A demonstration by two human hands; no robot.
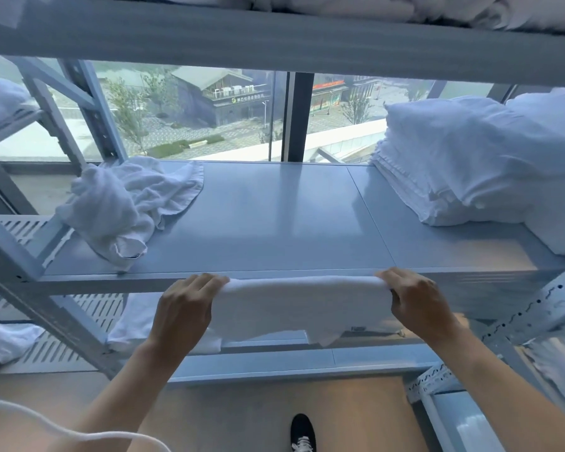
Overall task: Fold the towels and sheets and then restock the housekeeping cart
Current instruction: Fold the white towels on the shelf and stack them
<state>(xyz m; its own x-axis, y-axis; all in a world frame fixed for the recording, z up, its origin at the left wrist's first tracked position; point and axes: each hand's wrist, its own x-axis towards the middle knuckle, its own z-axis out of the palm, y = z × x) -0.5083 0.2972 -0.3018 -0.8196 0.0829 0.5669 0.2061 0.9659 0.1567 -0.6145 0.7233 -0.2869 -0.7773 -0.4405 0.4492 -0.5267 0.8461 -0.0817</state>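
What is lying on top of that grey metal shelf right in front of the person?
On the grey metal shelf: a crumpled white towel at left, a stack of folded white linens at right. What lies behind the stack is hidden.

The smooth grey-painted metal shelf (274, 216) is giving off a soft sheen. At nine o'clock, a crumpled white terry-cloth towel (128, 203) is looking nubbly and matt; at six o'clock, the folded white cloth towel (302, 305) is showing fuzzy pile.

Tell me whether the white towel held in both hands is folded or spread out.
Folded: the white terry towel hangs doubled over, its fold on top between left hand and right hand.
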